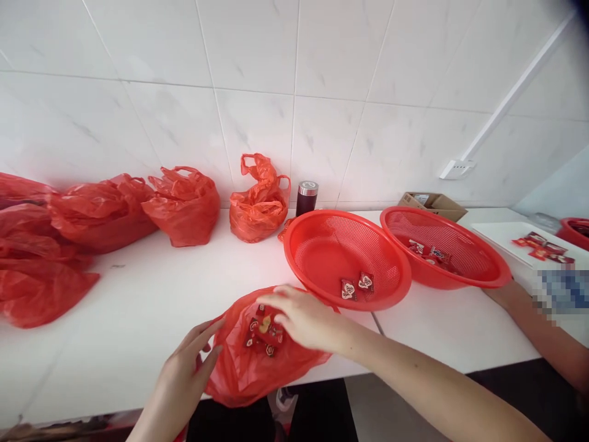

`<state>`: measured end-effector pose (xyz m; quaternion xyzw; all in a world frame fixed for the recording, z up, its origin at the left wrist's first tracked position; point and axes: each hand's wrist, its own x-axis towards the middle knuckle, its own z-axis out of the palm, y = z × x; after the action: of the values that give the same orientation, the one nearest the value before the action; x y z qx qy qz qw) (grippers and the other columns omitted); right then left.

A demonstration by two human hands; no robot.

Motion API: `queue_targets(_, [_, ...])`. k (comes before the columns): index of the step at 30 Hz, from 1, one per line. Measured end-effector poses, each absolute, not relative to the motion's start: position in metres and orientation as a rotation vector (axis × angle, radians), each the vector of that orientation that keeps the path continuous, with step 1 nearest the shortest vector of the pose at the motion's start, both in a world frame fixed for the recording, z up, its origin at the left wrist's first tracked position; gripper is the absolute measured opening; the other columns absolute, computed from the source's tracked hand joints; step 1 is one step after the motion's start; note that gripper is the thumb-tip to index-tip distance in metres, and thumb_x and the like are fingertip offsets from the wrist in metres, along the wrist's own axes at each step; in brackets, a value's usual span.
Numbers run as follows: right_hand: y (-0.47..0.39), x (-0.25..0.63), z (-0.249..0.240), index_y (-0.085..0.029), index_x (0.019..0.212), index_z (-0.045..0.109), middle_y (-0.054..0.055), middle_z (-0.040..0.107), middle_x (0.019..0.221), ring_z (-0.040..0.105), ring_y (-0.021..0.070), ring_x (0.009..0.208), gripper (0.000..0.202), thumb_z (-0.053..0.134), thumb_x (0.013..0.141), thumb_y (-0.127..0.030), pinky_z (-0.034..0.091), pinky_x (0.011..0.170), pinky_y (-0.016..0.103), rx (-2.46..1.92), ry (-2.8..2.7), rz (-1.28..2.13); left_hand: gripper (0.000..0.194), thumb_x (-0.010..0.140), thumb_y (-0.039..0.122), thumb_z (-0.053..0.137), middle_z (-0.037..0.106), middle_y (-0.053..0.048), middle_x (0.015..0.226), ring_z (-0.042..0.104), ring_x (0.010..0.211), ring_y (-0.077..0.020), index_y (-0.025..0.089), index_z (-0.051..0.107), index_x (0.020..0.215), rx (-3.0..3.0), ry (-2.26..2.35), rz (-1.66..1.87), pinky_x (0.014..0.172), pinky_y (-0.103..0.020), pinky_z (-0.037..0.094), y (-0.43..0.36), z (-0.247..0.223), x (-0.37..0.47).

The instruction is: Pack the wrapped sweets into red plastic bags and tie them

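An open red plastic bag (pixel 248 374) lies near the table's front edge, with several small dark red packets (pixel 267 331) inside. At the bag's left rim is my left hand (pixel 186 362), its fingers apart and nothing seen in them. Over the bag's right side reaches my right hand (pixel 301 313), fingers spread above the packets. Just behind it, a red perforated basket (pixel 317 252) holds two small packets (pixel 356 286).
Filled red bags (pixel 184 209) line the left and back. A dark tumbler (pixel 307 197) stands by the wall. Rightward are a second red basket (pixel 478 264) with packets, a cardboard box (pixel 442 205), a white tray (pixel 497 236) and another person's arm (pixel 534 319).
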<state>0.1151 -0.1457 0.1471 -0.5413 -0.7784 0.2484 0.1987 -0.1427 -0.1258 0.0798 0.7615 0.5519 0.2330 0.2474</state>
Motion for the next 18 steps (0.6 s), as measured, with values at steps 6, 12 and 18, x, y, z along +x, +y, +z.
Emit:
queue_targets(6, [-0.117, 0.206, 0.176, -0.029, 0.131, 0.050, 0.007, 0.054, 0.130, 0.054, 0.0225, 0.115, 0.040, 0.048, 0.092, -0.029, 0.041, 0.097, 0.037, -1.905, -2.102, 0.391, 0.043, 0.090, 0.042, 0.046, 0.056, -0.003, 0.124, 0.057, 0.070, -0.0112, 0.034, 0.052, 0.133, 1.980, 1.399, 0.847, 0.059, -0.024, 0.053, -0.129, 0.089, -0.139])
queue_targets(12, [-0.099, 0.282, 0.135, -0.020, 0.122, 0.059, 0.015, 0.056, 0.117, 0.063, 0.0279, 0.091, 0.078, 0.083, 0.053, -0.048, 0.048, 0.071, 0.033, -2.528, -2.066, 0.803, 0.048, 0.086, 0.046, 0.053, 0.049, -0.007, 0.132, 0.061, 0.091, -0.0188, 0.033, 0.050, 0.133, 1.876, 1.403, 0.966, 0.066, -0.028, 0.057, -0.135, 0.084, -0.138])
queue_targets(18, [-0.088, 0.282, 0.115, -0.017, 0.078, 0.065, 0.005, 0.066, 0.087, 0.064, 0.0218, 0.080, 0.032, 0.083, 0.052, -0.024, 0.045, 0.064, 0.027, -2.352, -2.120, 0.944, 0.050, 0.085, 0.050, 0.053, 0.049, -0.007, 0.133, 0.056, 0.112, -0.0260, 0.034, 0.048, 0.132, 1.847, 1.471, 0.984, 0.082, -0.036, 0.057, -0.136, 0.076, -0.148])
